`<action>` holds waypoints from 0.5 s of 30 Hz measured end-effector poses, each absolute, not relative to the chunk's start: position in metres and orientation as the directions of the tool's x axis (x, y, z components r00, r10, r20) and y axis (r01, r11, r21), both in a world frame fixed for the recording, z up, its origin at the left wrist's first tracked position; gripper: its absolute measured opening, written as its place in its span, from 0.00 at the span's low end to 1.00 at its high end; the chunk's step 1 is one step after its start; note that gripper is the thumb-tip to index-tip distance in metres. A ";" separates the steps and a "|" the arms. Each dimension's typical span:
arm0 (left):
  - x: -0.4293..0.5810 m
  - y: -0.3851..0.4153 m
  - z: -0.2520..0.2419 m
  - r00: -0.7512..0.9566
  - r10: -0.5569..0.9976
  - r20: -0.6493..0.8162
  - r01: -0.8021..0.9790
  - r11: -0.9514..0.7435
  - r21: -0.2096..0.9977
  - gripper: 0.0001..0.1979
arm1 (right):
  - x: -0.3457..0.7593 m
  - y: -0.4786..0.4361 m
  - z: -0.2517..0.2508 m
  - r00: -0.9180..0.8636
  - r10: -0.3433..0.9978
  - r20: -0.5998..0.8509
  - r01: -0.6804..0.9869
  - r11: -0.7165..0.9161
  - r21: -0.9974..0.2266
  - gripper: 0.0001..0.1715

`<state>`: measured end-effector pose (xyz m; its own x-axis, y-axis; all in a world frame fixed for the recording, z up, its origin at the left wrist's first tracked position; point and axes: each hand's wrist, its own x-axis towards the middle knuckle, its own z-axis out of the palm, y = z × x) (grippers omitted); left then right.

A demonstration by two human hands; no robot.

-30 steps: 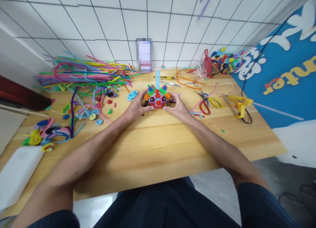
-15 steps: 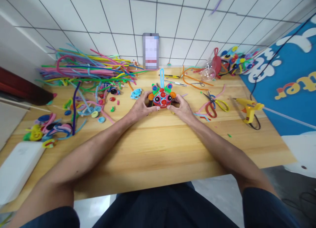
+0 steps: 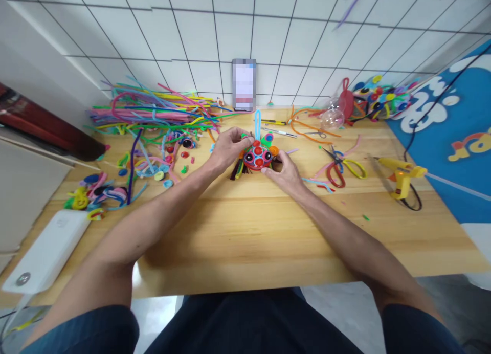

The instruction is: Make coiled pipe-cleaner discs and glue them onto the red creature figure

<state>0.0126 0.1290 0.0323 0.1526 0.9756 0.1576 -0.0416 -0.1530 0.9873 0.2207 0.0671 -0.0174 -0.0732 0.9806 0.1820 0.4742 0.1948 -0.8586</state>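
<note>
A colourful pipe-cleaner animal head (image 3: 258, 157) with black eyes, green ears, orange side coils and a light blue loop (image 3: 258, 125) on top stands at the middle of the table. My left hand (image 3: 229, 148) grips its upper left side, thumb and fingers closed around the green ear there, which is mostly covered. On the lower right, my right hand (image 3: 284, 173) holds it with the thumb at the red bottom edge and the fingers behind. Dark tassel strands (image 3: 235, 169) hang out at its lower left.
Bundled pipe cleaners (image 3: 153, 111) and loose coils lie left, near a white power bank (image 3: 48, 251). Scissors (image 3: 339, 167) and a yellow hot glue gun (image 3: 402, 177) lie right. A phone (image 3: 244, 85) leans on the tiled wall, with a yellow cutter (image 3: 273, 122) nearby.
My left hand has moved from the head's lower left side up to its ear. The right hand keeps its hold at the lower right. The whole view has shifted slightly.
</note>
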 end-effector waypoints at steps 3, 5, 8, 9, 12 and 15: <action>0.012 0.129 0.028 0.188 0.969 0.161 -0.099 -0.144 0.985 0.14 | 0.220 0.066 -0.016 -0.034 0.981 0.190 0.483 0.183 -0.856 0.28; 0.008 0.127 0.029 0.191 0.968 0.165 -0.092 -0.150 0.984 0.14 | 0.219 0.066 -0.015 -0.032 0.981 0.190 0.482 0.181 -0.857 0.28; 0.002 0.124 0.030 0.125 0.974 0.191 -0.022 -0.190 0.982 0.14 | 0.219 0.066 -0.016 -0.028 0.978 0.204 0.484 0.192 -0.854 0.27; 0.000 0.122 0.031 0.109 0.970 0.218 0.012 -0.221 0.975 0.14 | 0.218 0.066 -0.017 -0.027 0.977 0.209 0.485 0.196 -0.852 0.26; -0.005 0.119 0.032 0.149 0.925 0.349 0.156 -0.371 0.916 0.18 | 0.218 0.066 -0.018 -0.018 0.977 0.213 0.490 0.194 -0.850 0.26; -0.008 0.117 0.034 0.241 0.845 0.477 0.302 -0.532 0.791 0.18 | 0.218 0.066 -0.018 -0.017 0.976 0.216 0.488 0.196 -0.851 0.27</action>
